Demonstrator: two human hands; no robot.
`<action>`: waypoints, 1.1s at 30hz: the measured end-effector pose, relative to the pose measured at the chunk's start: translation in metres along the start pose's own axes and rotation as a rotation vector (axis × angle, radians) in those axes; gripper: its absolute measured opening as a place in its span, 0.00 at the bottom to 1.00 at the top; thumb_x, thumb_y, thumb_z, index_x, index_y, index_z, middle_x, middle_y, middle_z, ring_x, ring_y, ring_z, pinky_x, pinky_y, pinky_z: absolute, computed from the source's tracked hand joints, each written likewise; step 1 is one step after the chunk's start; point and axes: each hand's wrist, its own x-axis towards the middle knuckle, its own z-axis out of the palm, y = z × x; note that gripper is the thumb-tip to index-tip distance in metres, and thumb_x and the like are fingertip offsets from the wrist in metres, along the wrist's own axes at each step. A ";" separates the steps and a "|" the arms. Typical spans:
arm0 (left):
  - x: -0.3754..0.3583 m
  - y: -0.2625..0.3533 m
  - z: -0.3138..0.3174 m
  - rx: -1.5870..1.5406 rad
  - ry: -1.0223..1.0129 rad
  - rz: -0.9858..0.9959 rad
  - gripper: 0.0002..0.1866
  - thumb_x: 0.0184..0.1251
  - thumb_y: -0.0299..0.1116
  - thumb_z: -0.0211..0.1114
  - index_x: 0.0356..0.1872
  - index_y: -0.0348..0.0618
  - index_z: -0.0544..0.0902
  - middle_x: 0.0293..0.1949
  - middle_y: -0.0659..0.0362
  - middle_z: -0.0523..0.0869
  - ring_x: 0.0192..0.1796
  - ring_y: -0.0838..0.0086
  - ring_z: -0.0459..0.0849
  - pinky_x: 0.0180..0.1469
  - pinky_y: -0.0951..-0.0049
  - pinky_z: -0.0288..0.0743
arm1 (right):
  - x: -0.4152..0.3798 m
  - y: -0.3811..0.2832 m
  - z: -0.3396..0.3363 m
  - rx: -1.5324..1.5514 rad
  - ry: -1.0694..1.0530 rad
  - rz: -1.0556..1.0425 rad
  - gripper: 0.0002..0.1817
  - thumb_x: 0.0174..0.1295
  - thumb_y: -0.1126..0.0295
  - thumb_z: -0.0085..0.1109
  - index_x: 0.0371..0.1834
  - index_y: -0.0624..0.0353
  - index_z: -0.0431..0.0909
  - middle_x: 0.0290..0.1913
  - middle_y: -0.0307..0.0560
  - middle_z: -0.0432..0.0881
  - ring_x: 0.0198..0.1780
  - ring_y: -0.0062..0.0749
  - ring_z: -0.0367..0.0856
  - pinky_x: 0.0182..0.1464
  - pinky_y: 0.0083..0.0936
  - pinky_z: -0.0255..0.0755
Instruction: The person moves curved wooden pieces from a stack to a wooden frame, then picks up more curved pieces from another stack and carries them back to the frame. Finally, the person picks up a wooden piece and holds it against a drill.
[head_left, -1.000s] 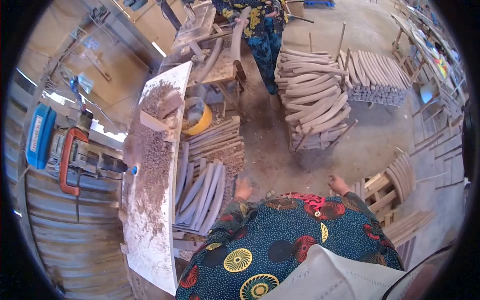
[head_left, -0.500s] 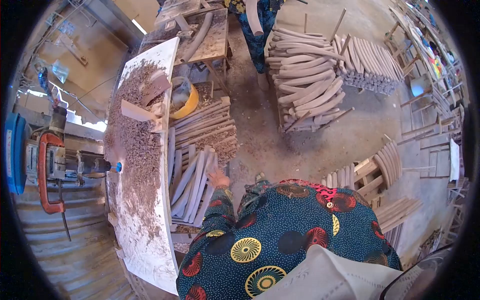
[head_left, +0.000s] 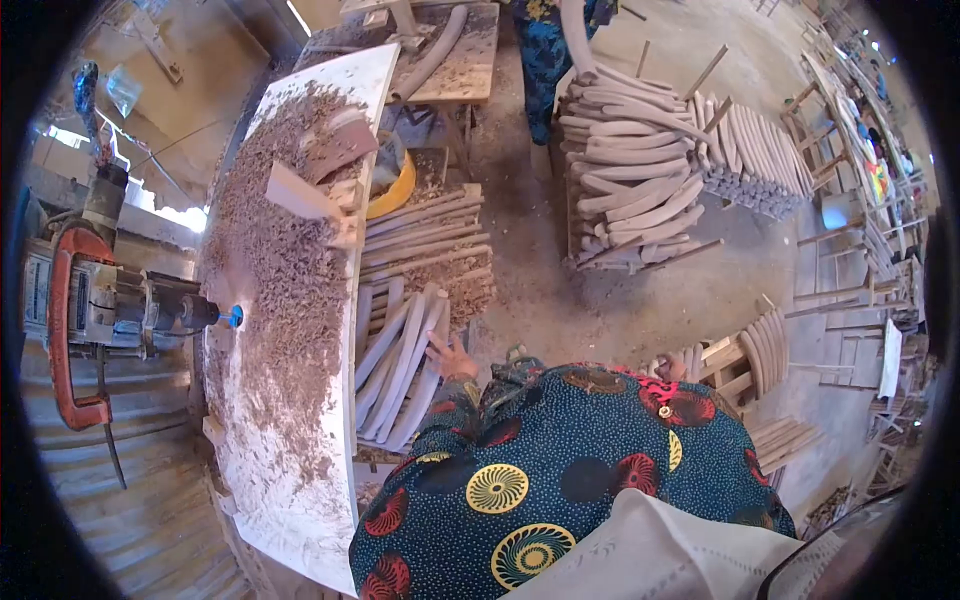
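Observation:
My left hand [head_left: 452, 358] lies at the right edge of a pile of curved wooden pieces [head_left: 402, 350], its fingers stretched out and apart against the outermost piece. That pile is beside the white board. My right hand [head_left: 673, 369] shows only in part past the patterned sleeve and chest, close to a stack of curved pieces [head_left: 765, 350] on the right; its fingers are mostly hidden.
A white board [head_left: 300, 490] covered with wood shavings runs along my left, near a drill with a blue tip [head_left: 235, 316] and an orange clamp [head_left: 70, 330]. Ahead are a yellow bucket [head_left: 398, 192], large piles of curved wood [head_left: 630, 170] and a person [head_left: 540, 90].
The view has shifted, so the board and piles sit further right. My left hand's fingers have lifted and spread a little. My right hand has come partly into view.

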 end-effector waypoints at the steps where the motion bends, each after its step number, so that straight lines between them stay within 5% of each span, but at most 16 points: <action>1: -0.004 -0.005 0.003 0.004 0.002 -0.010 0.36 0.56 0.41 0.64 0.69 0.64 0.64 0.75 0.48 0.28 0.74 0.42 0.46 0.66 0.34 0.50 | -0.001 -0.015 -0.010 -0.080 -0.067 -0.006 0.19 0.51 0.65 0.64 0.47 0.55 0.77 0.38 0.55 0.80 0.46 0.50 0.78 0.50 0.42 0.71; 2: -0.006 -0.002 0.000 0.006 0.011 -0.021 0.34 0.57 0.39 0.63 0.67 0.66 0.66 0.75 0.49 0.29 0.74 0.43 0.46 0.67 0.35 0.50 | -0.002 -0.031 -0.020 -0.158 -0.134 -0.018 0.21 0.57 0.64 0.62 0.54 0.57 0.75 0.40 0.56 0.83 0.44 0.46 0.82 0.45 0.35 0.75; 10: -0.005 0.014 -0.002 -0.017 0.097 -0.138 0.20 0.67 0.36 0.57 0.58 0.73 0.75 0.77 0.61 0.37 0.75 0.54 0.48 0.69 0.45 0.54 | 0.013 -0.022 0.004 -0.257 -0.300 0.007 0.19 0.58 0.65 0.55 0.53 0.56 0.75 0.44 0.63 0.81 0.49 0.54 0.80 0.48 0.40 0.74; 12: 0.003 0.016 0.012 -0.287 0.163 -0.267 0.20 0.66 0.38 0.58 0.58 0.72 0.75 0.77 0.60 0.36 0.75 0.55 0.48 0.69 0.45 0.54 | 0.022 -0.024 0.009 -0.210 -0.345 -0.002 0.19 0.58 0.65 0.56 0.53 0.56 0.75 0.43 0.62 0.81 0.48 0.54 0.80 0.48 0.40 0.74; 19: -0.026 0.007 -0.023 0.021 0.008 -0.024 0.23 0.60 0.43 0.63 0.59 0.67 0.75 0.75 0.56 0.46 0.74 0.57 0.54 0.67 0.44 0.56 | 0.084 -0.006 0.024 0.101 -0.541 0.031 0.22 0.55 0.64 0.57 0.54 0.58 0.75 0.40 0.61 0.83 0.45 0.53 0.81 0.47 0.41 0.74; 33: -0.012 -0.001 -0.005 0.120 -0.003 0.080 0.23 0.61 0.41 0.62 0.59 0.67 0.74 0.71 0.56 0.53 0.71 0.57 0.58 0.64 0.43 0.59 | 0.104 0.077 0.018 0.025 -0.436 0.101 0.25 0.50 0.62 0.62 0.53 0.58 0.77 0.48 0.60 0.81 0.52 0.54 0.78 0.55 0.39 0.72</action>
